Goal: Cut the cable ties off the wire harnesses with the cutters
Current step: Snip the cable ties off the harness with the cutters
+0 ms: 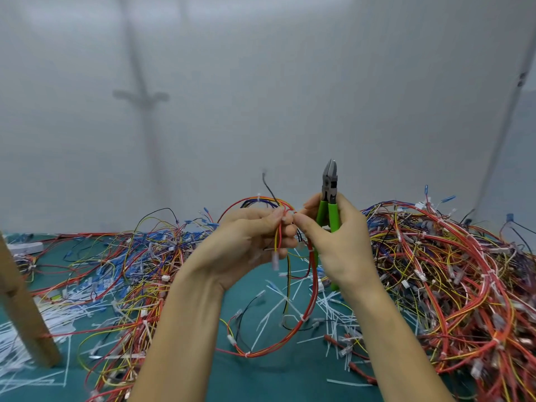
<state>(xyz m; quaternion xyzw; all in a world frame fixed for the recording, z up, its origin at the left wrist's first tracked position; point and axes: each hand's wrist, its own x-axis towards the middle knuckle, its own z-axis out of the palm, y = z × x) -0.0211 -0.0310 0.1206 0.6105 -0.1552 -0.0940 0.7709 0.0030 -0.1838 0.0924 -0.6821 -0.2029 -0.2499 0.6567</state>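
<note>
The left hand [246, 236] is curled round a few strands of a wire harness [313, 285], pinching them at the top of its loop. The right hand [339, 239] grips the green-handled cutters [329, 198] in its palm, nose up and jaws about closed. Its thumb and forefinger reach over to the same strands. The tool seems parked upright so those fingertips are free to sort the wires or find a tie.

The harness hangs from the hands as a red loop above the teal table [261, 381], probably lifted clear so its ties show. White cable ties [259, 196] still bind it at the crown and lower down, so cutting here is not finished.

Under the loop and to its right lie snipped tie offcuts [333, 311]. Right of the loop is a dense heap of bundled harnesses [449, 271], likely waiting. Left of it sprawl looser wires [139, 256], likely done, with a wooden post [26, 309] beyond them. Behind the loop hangs a pale sheet [261, 97].
</note>
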